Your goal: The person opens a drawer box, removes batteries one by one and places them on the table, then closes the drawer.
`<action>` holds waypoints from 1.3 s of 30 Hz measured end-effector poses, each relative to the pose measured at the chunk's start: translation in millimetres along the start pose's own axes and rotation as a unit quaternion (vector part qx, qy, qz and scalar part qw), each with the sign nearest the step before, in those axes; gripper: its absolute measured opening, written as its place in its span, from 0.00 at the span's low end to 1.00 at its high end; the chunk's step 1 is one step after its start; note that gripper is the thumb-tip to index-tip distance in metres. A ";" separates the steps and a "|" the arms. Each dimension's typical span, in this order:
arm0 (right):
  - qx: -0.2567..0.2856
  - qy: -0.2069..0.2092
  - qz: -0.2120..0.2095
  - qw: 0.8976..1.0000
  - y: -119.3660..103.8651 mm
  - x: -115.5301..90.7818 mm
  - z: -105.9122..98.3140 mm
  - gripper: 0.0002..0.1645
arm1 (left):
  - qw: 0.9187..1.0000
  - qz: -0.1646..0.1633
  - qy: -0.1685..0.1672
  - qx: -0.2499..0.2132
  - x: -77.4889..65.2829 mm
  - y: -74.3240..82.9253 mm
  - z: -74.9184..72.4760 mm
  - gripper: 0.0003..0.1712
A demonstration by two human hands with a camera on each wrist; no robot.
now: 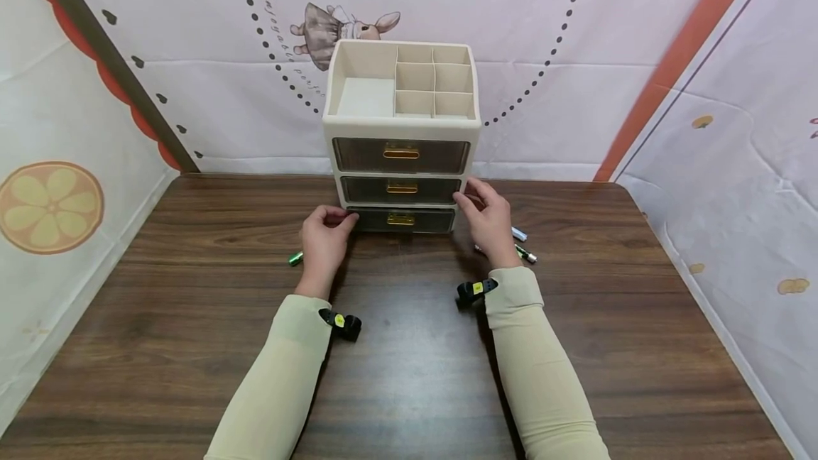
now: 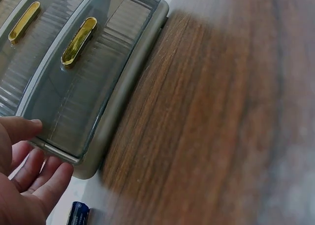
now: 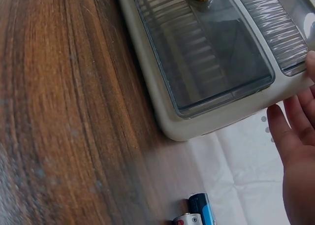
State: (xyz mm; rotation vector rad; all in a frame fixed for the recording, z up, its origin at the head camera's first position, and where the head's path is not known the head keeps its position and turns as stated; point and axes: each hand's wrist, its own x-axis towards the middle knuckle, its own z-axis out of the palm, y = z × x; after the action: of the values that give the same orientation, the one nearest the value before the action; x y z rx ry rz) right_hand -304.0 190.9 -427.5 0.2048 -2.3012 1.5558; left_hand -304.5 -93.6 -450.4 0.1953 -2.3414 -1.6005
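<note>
A cream desktop drawer organizer (image 1: 401, 128) stands at the back of the table, with three smoky clear drawers and gold handles. Its lowest drawer (image 2: 74, 99) protrudes slightly from the frame. My left hand (image 1: 324, 240) grips the lower left edge, thumb on the front of that drawer and fingers along the side. On the other side, my right hand (image 1: 488, 222) holds the right edge beside the middle drawer (image 3: 270, 20), thumb in front and fingers around the side wall. Open compartments on top hold nothing visible.
A green battery (image 1: 295, 258) lies left of the organizer, partly behind the left hand. Several batteries (image 1: 525, 254) lie to the right, near the right wrist. A printed cloth (image 1: 543, 34) hangs behind the brown wooden table (image 1: 402, 375).
</note>
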 end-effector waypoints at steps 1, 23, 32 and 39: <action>-0.006 0.000 -0.004 1.000 0.1 -0.2 0.2 0.26 | 1.000 -0.002 0.002 -0.001 0.4 -0.1 0.4 0.14; -0.027 -0.006 -0.007 1.000 -1.0 -0.6 -2.5 0.28 | 0.998 0.003 -0.061 -0.021 12.7 -3.7 1.6 0.21; -0.012 -0.006 0.005 1.000 -2.1 -1.9 -4.9 0.28 | 0.998 0.003 -0.070 -0.010 12.7 -2.9 1.7 0.20; 0.009 -0.013 0.024 1.000 -3.7 -1.7 -5.9 0.30 | 0.998 -0.001 -0.070 -0.010 11.8 -1.7 0.8 0.20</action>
State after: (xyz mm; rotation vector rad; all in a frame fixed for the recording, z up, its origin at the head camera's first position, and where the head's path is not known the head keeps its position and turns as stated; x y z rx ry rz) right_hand -300.0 194.8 -422.9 0.1761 -2.3280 1.6068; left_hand -316.0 -96.8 -450.3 0.0828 -2.4265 -1.6885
